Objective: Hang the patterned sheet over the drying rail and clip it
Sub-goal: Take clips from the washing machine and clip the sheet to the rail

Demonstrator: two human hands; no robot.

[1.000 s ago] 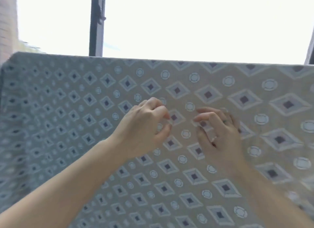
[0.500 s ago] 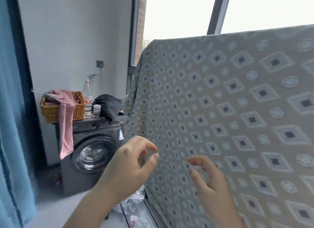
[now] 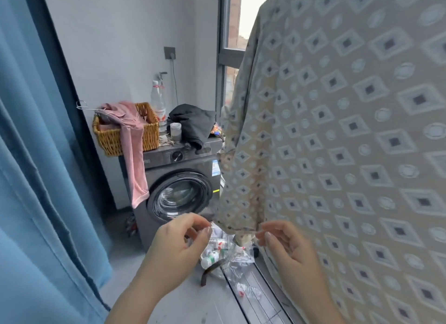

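Laundry balcony, washing machine (image 3: 179,196) behind: patterned sheet (image 3: 337,135) hangs at right, rail unseen; left hand (image 3: 178,245) and right hand (image 3: 290,250), fingers curled, flank its bottom hem, probably to tug it straight, though the grip is unclear.

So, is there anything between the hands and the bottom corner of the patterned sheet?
Nothing visible. The left hand and right hand flank the lower corner of the patterned sheet, right at its hem. Whether they pinch it is too blurred to tell.

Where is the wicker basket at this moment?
Head view, left of centre: the wicker basket sits on the washing machine, a pink garment draped over its front.
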